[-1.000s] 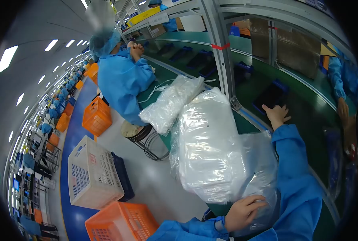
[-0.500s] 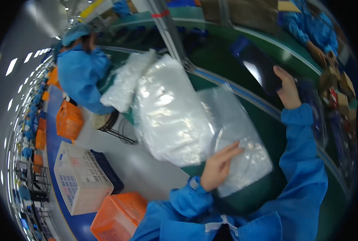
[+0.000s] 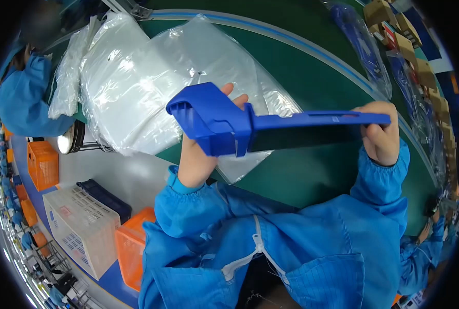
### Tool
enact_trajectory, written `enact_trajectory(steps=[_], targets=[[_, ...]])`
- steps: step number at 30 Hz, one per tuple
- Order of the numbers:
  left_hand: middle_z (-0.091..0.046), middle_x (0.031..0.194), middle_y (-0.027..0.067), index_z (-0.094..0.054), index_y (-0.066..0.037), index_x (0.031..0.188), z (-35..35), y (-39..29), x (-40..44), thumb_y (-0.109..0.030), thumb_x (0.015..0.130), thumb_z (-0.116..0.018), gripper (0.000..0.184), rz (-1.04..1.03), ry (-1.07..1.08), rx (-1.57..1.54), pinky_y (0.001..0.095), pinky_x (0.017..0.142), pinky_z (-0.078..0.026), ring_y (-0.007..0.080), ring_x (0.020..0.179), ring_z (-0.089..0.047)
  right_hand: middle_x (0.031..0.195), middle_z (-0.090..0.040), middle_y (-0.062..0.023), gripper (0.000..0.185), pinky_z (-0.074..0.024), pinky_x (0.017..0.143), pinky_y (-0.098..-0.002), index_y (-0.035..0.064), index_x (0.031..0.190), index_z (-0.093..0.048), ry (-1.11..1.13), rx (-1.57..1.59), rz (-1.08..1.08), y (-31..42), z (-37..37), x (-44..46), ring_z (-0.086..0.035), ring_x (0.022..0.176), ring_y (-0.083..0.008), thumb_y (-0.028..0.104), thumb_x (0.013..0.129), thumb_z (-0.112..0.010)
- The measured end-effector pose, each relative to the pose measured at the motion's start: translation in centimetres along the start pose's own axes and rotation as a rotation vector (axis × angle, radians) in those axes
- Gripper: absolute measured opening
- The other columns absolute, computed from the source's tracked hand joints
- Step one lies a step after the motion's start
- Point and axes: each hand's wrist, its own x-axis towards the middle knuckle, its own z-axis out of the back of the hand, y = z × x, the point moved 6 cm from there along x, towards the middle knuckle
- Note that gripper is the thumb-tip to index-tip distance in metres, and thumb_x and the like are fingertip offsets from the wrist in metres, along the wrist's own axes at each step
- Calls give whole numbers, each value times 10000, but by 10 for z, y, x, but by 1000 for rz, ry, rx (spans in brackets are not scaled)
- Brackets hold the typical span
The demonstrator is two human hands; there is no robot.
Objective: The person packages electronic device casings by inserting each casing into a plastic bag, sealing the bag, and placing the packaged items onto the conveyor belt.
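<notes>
A blue plastic device with a dark flat panel (image 3: 301,121) is held edge-on before my chest, with a hooked, ribbed end at its left. My left hand (image 3: 196,160) supports that hooked end from behind; two fingertips show above it, the rest is hidden. At the opposite end, my right hand (image 3: 383,131) grips the narrow edge between thumb and fingers. Beneath and beyond the device, clear plastic bags (image 3: 137,77) lie in a flat, glossy pile on the green table (image 3: 312,170).
Bagged blue items (image 3: 361,46) lie beyond a metal rail (image 3: 296,41), beside cardboard boxes (image 3: 410,36). A co-worker in blue (image 3: 26,98) is at the left. A white crate (image 3: 85,226) and an orange crate (image 3: 131,247) stand on the floor.
My right hand has brought the device from the far right in over the table. My left hand has left the bags and taken the hooked end. The view has turned.
</notes>
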Motion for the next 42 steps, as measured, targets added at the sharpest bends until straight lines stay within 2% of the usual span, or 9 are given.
enact_trajectory(steps=[2,6,8,15,19,29,36,38,42], targets=[[-573,1196,137,-502,25,1197,13,9,0,-141,968,-432,291,138,-64,-159,294,941,-422,236,1132,-535,975,-652,-222,337,-488,837,-340,-67,1015,-627,24,-78,66,4,7,-8,-641,924,-286,171,784,-692],[-552,1234,161,-467,49,1262,36,22,8,-190,986,-404,371,86,233,-463,308,967,-397,237,1161,-518,958,-653,-251,309,-510,826,-396,-65,993,-641,155,-228,168,19,6,-14,-650,933,-351,170,796,-682],[-553,1237,160,-450,50,1292,10,-15,7,-204,991,-393,398,76,-25,-194,310,974,-388,228,1164,-516,921,-666,-236,256,-517,826,-429,-58,947,-658,214,-281,210,28,-9,-16,-657,923,-362,127,776,-704],[-538,1276,157,-512,32,1259,-6,-30,7,-174,983,-395,364,-118,-173,269,355,1064,-312,260,1225,-479,914,-683,-157,206,-535,817,-418,-18,889,-666,405,-997,578,53,-73,-36,-671,899,-311,39,694,-696],[-570,1224,179,-585,-16,1193,-24,-50,3,-39,892,-521,308,-625,-307,902,467,1070,-265,330,1187,-511,976,-669,-147,218,-535,824,-425,-11,942,-653,432,-1272,733,53,-97,-45,-659,917,-308,42,730,-644],[-625,1124,170,-607,12,1137,-45,-55,-1,6,857,-551,285,-758,-79,795,455,987,-395,319,1091,-585,991,-664,-156,247,-528,844,-428,-25,954,-660,382,-1554,773,29,-101,-39,-643,962,-309,39,722,-603],[-634,1118,160,-605,22,1143,8,-59,15,-70,935,-478,260,-595,-395,479,363,929,-456,244,1059,-600,890,-677,-188,251,-533,793,-366,-72,953,-645,-152,-1018,429,41,-47,-41,-678,824,-289,5,715,-675],[-625,1116,164,-562,14,1197,12,-61,18,-92,962,-432,289,-534,-376,403,346,875,-488,222,1045,-599,939,-672,-196,245,-508,832,-348,-87,1001,-631,-469,-832,136,39,-11,-64,-663,861,-249,43,794,-645],[-615,1117,170,-488,-6,1256,10,-60,19,-80,970,-402,307,-452,-389,313,306,798,-521,219,996,-622,1192,-569,-197,424,-372,1017,-399,-79,1212,-507,-590,91,228,14,19,-68,-548,1113,-277,161,875,-601]])
